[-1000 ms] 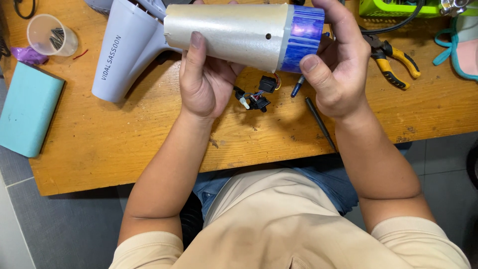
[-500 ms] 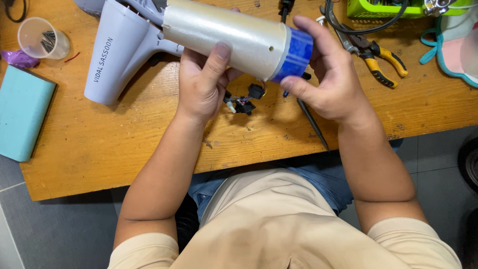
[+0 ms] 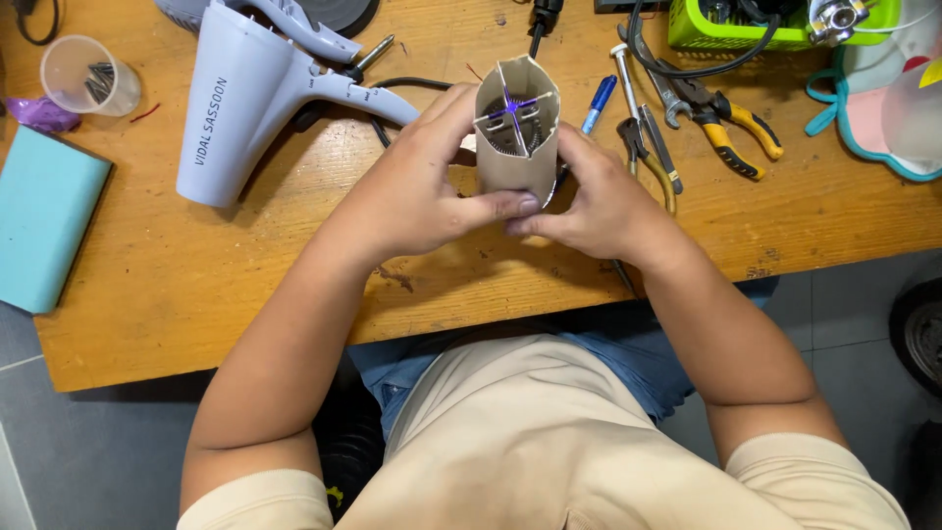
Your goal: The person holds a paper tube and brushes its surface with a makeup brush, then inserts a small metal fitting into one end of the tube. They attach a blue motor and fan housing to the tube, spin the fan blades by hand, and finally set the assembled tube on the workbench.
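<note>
Both hands clamp one part. Head view: left hand wraps the left flank of a beige cylindrical sleeve, thumb pressed along its lower edge; right hand grips the right flank, its thumb tip meeting the left thumb below the sleeve. Sleeve held upright over the wooden workbench, open end toward the camera; inside, grey cross-shaped plates and coiled wire, with a purple spot at the centre.

Positions relative to the sleeve:
- Left, well apart: pale lilac hair-dryer housing lying flat, handle running toward the sleeve.
- Far left: clear plastic cup holding small dark parts; teal flat box below the cup, at the bench edge.
- Just right: blue marker, then a screwdriver and yellow-handled pliers.
- Upper right: green basket with black cable.
- Below: bench edge, then the person's beige shirt.
</note>
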